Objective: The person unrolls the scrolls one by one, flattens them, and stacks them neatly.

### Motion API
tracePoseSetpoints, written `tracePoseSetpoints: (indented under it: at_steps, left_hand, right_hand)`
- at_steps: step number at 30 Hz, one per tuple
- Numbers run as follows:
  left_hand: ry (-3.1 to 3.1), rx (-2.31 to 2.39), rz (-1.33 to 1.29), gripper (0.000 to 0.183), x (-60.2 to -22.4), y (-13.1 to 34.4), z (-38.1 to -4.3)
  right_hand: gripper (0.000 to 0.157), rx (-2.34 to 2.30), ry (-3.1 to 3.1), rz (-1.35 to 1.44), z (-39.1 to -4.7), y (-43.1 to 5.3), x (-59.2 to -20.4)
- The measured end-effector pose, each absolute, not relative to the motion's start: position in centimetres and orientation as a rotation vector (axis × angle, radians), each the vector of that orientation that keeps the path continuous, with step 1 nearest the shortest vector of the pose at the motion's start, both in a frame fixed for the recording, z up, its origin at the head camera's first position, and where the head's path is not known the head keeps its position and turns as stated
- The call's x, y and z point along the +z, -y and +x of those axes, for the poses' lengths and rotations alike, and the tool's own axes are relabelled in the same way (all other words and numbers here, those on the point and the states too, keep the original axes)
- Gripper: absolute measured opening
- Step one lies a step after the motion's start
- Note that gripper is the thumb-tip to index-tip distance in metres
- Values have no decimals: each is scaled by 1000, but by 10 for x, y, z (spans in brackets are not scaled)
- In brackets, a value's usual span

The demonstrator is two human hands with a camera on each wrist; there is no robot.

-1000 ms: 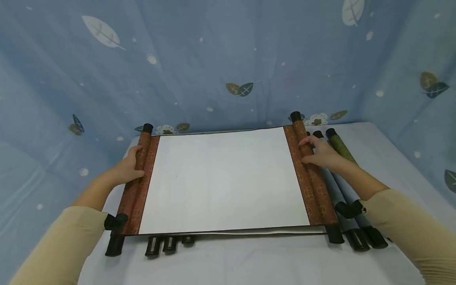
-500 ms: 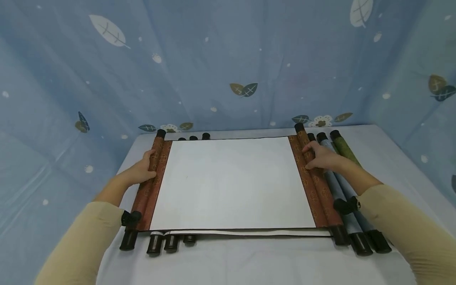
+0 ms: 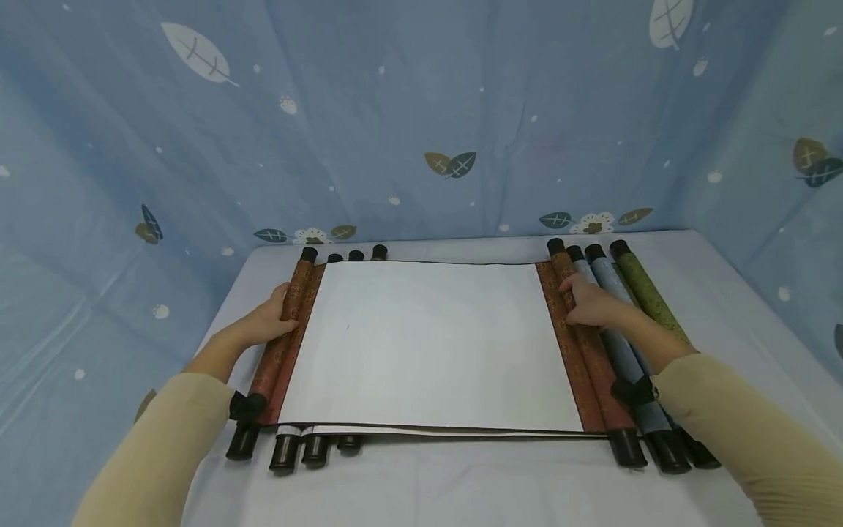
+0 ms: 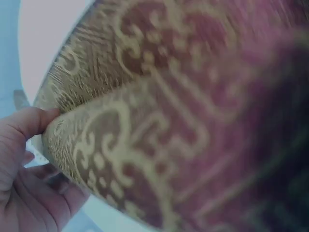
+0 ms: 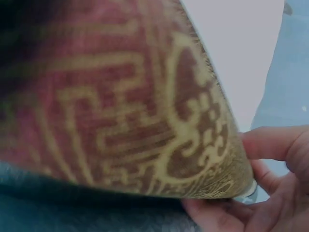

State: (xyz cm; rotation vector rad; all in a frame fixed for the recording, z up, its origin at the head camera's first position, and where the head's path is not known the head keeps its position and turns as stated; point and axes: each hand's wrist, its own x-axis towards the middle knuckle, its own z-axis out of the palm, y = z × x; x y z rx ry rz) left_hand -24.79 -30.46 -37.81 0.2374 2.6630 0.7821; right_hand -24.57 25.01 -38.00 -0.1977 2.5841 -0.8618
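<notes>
A hanging scroll (image 3: 435, 344) is spread wide in the head view, its blank white sheet framed by red-brown brocade bands. My left hand (image 3: 266, 318) grips the left roller (image 3: 268, 366), thumb on top. On the other side, my right hand (image 3: 589, 301) holds the right roller (image 3: 598, 373) the same way. Both rollers end in black knobs. In the left wrist view the patterned brocade (image 4: 120, 159) fills most of the picture, with thumb and fingers around its far part. The right wrist view shows the brocade (image 5: 145, 111) pinched between thumb and fingers.
Black knobs (image 3: 284, 454) of other scrolls stick out under the spread sheet at front and back left. Right of it lie blue-grey scrolls (image 3: 626, 359) and a green scroll (image 3: 648, 293). All are on a white-covered table (image 3: 461, 487) against a blue leaf-print cloth (image 3: 369, 117).
Both hands have brought the spread scroll down and nearer, its left side also shifting right. The far knobs of the scrolls beneath have come into view behind it.
</notes>
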Motion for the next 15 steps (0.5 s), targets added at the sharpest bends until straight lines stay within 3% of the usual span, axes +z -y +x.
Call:
tracePoseSetpoints:
  at_steps: [15]
  left_hand:
    - [-2755,338,330,68,-370,298,-241]
  right_hand:
    - [57,-572,-2617,-308,-242,-242,-381]
